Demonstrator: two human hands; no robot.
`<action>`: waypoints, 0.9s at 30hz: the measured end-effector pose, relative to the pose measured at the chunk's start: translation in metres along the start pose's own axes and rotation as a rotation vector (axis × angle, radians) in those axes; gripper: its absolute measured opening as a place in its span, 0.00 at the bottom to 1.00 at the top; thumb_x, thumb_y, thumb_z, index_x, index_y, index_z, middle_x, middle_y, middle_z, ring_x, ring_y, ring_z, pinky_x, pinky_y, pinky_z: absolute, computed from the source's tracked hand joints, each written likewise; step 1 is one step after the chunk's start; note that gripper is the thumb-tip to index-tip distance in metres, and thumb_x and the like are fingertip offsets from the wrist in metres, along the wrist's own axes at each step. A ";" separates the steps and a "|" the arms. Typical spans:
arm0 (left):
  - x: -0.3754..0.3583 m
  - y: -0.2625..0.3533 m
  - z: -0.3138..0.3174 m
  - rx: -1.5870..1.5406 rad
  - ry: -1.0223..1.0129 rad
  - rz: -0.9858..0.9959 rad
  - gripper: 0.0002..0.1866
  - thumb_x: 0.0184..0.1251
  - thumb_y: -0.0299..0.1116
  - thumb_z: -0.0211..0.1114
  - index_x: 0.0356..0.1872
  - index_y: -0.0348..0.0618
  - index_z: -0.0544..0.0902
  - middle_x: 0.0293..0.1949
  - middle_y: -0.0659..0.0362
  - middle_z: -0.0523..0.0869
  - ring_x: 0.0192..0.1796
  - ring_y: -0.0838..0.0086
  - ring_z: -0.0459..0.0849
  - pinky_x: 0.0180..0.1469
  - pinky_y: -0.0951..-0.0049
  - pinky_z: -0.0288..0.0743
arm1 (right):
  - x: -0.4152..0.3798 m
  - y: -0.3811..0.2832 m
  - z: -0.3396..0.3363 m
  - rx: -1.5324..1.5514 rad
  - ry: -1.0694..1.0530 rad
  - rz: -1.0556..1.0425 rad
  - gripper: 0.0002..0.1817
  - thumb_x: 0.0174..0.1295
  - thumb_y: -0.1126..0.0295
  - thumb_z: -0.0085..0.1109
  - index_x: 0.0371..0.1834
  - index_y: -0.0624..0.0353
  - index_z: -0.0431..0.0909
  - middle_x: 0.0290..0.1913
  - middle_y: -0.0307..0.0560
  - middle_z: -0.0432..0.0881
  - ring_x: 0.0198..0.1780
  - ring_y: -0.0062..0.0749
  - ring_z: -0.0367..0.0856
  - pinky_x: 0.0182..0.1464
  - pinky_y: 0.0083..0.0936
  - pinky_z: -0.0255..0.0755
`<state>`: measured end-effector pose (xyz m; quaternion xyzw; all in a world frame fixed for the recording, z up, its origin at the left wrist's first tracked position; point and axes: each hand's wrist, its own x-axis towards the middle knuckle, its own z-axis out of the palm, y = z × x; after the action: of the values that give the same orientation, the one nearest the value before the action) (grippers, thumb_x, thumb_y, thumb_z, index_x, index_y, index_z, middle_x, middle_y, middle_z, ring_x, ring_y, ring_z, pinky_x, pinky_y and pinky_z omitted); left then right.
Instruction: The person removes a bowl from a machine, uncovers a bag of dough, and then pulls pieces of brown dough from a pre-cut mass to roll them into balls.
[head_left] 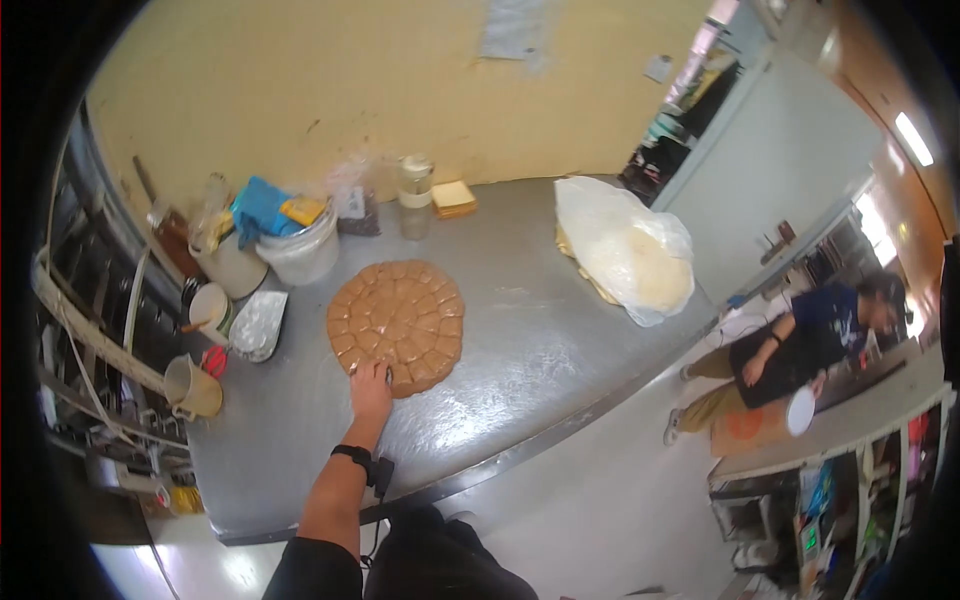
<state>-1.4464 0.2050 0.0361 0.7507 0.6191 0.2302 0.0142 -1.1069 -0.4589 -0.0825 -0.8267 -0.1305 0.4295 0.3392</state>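
Left hand (pixel 371 392) fingers apparently touching dough round (pixel 396 325) near edge.

The left hand (pixel 371 390) covers the dough slab's (pixel 397 322) near edge; the right hand is out of view.

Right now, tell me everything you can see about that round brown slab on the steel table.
The round brown slab lies flat on the steel table, left of centre. It is a tan-brown disc scored into many small blocks, ringed around a centre, and looks like a soft, matte dough or sweet; which one cannot be told. Its edge is bumpy where the blocks end. One hand rests at its near edge, fingers on the rim pieces. Nothing else touches it; a foil-covered tray sits just to its left.
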 end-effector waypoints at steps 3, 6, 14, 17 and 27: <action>-0.007 -0.004 -0.008 0.056 -0.120 -0.071 0.18 0.54 0.30 0.67 0.49 0.50 0.79 0.52 0.58 0.79 0.59 0.61 0.75 0.57 0.56 0.67 | 0.041 -0.102 0.020 -0.087 0.096 -0.197 0.19 0.73 0.59 0.48 0.50 0.64 0.79 0.39 0.51 0.86 0.38 0.47 0.82 0.43 0.38 0.75; -0.019 -0.015 -0.021 0.017 -0.214 -0.091 0.13 0.53 0.31 0.68 0.41 0.50 0.79 0.47 0.59 0.80 0.53 0.62 0.78 0.52 0.55 0.68 | 0.079 -0.221 0.076 -0.065 0.115 -0.380 0.15 0.65 0.70 0.60 0.50 0.68 0.78 0.38 0.51 0.86 0.40 0.35 0.86 0.45 0.30 0.79; -0.100 -0.103 -0.096 -0.195 -0.078 -0.149 0.10 0.51 0.30 0.67 0.36 0.48 0.81 0.35 0.55 0.83 0.39 0.56 0.82 0.44 0.55 0.74 | 0.052 -0.468 0.267 -0.496 0.029 -1.115 0.19 0.60 0.68 0.61 0.54 0.60 0.77 0.55 0.54 0.77 0.62 0.51 0.71 0.66 0.46 0.62; -0.118 -0.155 -0.134 0.003 -0.041 -0.207 0.09 0.54 0.30 0.66 0.38 0.46 0.82 0.38 0.52 0.82 0.41 0.55 0.81 0.46 0.57 0.75 | 0.068 -0.451 0.307 -0.652 0.051 -1.262 0.22 0.59 0.66 0.61 0.58 0.58 0.75 0.57 0.52 0.76 0.66 0.51 0.68 0.69 0.50 0.58; -0.134 -0.167 -0.077 -0.276 -0.262 0.042 0.10 0.61 0.35 0.66 0.41 0.44 0.81 0.39 0.50 0.78 0.45 0.53 0.77 0.48 0.55 0.72 | 0.066 -0.445 0.313 -0.712 0.122 -1.251 0.22 0.57 0.67 0.56 0.56 0.59 0.73 0.59 0.52 0.75 0.67 0.54 0.67 0.71 0.52 0.55</action>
<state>-1.6458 0.0986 0.0096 0.7778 0.5588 0.2135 0.1927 -1.2835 0.0426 0.0508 -0.6798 -0.6925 0.0394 0.2383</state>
